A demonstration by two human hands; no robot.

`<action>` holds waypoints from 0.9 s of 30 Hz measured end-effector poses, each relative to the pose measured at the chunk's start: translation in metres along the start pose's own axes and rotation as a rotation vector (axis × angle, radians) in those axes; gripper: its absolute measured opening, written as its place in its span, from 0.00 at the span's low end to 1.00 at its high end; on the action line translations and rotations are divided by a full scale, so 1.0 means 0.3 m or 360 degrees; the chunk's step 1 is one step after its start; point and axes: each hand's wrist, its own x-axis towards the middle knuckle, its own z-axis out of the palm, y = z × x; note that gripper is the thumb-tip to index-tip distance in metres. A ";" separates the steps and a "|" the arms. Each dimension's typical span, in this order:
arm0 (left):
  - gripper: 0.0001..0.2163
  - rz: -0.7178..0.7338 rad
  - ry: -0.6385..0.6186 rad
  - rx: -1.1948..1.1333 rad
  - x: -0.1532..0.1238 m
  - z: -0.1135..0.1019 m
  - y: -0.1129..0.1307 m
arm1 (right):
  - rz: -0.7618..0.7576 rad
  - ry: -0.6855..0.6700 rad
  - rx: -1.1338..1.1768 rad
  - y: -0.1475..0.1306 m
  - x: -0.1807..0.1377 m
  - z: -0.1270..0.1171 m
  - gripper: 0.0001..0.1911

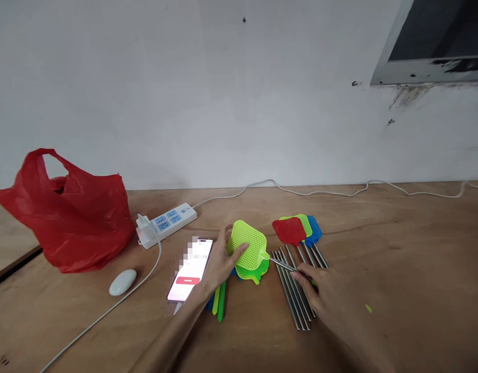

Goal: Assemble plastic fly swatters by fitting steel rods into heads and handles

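A yellow-green fly swatter head (247,241) lies in the grip of my left hand (225,259), its thumb pressed on the mesh. Closed around the metal rod joined to that head is my right hand (314,285). Under the held swatter, a green swatter head (252,272) and a bit of blue show on the table. Several bare metal rods (293,292) lie side by side below my right hand. Green and yellow plastic handles (221,303), with blue beside them, are partly hidden by my left forearm. Beyond the rods, red (289,231), yellow-green and blue swatters overlap.
A lit phone (190,272) lies left of my left hand. Farther left are a white power strip (177,220), a white rounded object (123,282) and a red plastic bag (83,217). A cable (312,193) runs along the wall. A small green scrap (368,308) lies at right.
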 end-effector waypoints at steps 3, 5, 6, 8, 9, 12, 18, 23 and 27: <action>0.24 0.0023 -0.0033 0.0006 -0.003 0.004 0.001 | 0.0010 -0.0071 -0.0022 -0.008 -0.005 0.002 0.17; 0.23 0.0037 -0.0046 0.0004 -0.004 0.008 0.000 | 0.0015 -0.0082 -0.0032 -0.012 -0.009 0.001 0.17; 0.23 0.0041 -0.0052 0.0001 -0.005 0.010 -0.001 | 0.0023 -0.0078 -0.0041 -0.013 -0.011 -0.001 0.17; 0.23 0.0046 -0.0054 -0.0008 -0.006 0.016 -0.004 | 0.0043 -0.0067 -0.0066 -0.013 -0.015 -0.004 0.17; 0.23 0.0047 -0.0052 -0.0011 -0.007 0.018 -0.005 | 0.0049 -0.0065 -0.0077 -0.013 -0.016 -0.006 0.17; 0.24 0.0048 -0.0055 -0.0019 -0.009 0.022 -0.005 | 0.0053 -0.0067 -0.0091 -0.014 -0.019 -0.007 0.17; 0.24 0.0075 -0.0091 -0.0044 -0.019 0.026 0.012 | 0.0078 -0.0035 0.0071 0.000 -0.020 -0.016 0.19; 0.20 0.0115 -0.0083 0.0032 -0.047 0.061 0.017 | 0.0232 -0.0084 0.0526 0.086 -0.008 -0.049 0.20; 0.19 0.0109 0.0044 0.0211 -0.057 0.073 0.003 | 0.0341 0.0173 0.0671 0.153 0.004 -0.052 0.19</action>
